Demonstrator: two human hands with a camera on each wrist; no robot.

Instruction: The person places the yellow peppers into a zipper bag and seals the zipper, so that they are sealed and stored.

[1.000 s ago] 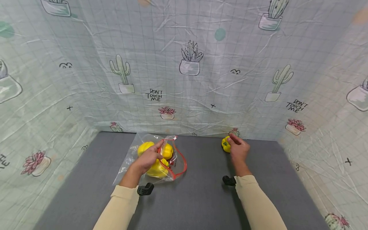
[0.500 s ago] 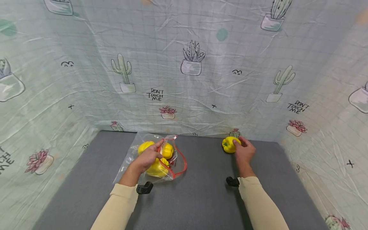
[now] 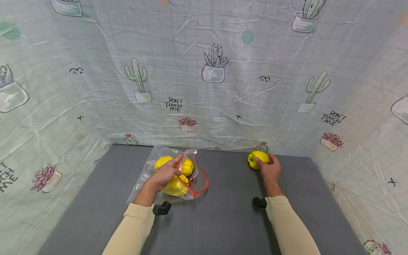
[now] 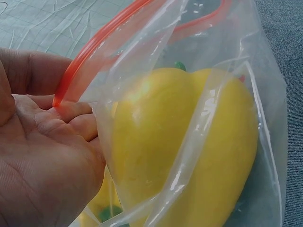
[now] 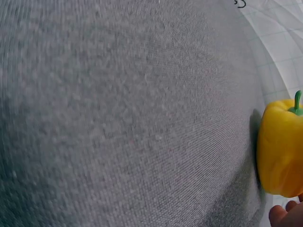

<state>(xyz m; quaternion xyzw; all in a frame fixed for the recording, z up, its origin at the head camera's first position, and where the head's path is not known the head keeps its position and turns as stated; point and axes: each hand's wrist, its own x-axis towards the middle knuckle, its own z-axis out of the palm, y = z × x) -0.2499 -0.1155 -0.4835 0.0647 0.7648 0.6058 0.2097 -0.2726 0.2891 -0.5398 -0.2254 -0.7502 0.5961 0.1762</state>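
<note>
On the left of the table, my left hand (image 3: pixel 165 177) holds the red zip edge of a clear zip bag (image 3: pixel 201 189). In the left wrist view the red strip (image 4: pixel 78 71) runs between thumb and fingers. Inside lie yellow bell peppers: one at the back (image 3: pixel 162 162), one near the mouth (image 3: pixel 187 166), and a large one in front (image 3: pixel 174 187). At the back right, my right hand (image 3: pixel 271 171) grips another yellow bell pepper (image 3: pixel 259 157), thumb over its front and fingers at its right end. Its green stem (image 5: pixel 297 100) shows in the right wrist view; most of that hand is out of frame there.
A grey cloth-covered table (image 3: pixel 220 216) lies under both hands. Behind and on both sides hangs a pale sheet (image 3: pixel 178 71) printed with cacti, and the loose pepper sits close to its foot. A dark red patch (image 3: pixel 192 180) shows through the bag.
My right hand first shifted right from above the loose pepper, then came in at its right end. The pepper has stayed in about the same spot. The left hand and bag have not moved.
</note>
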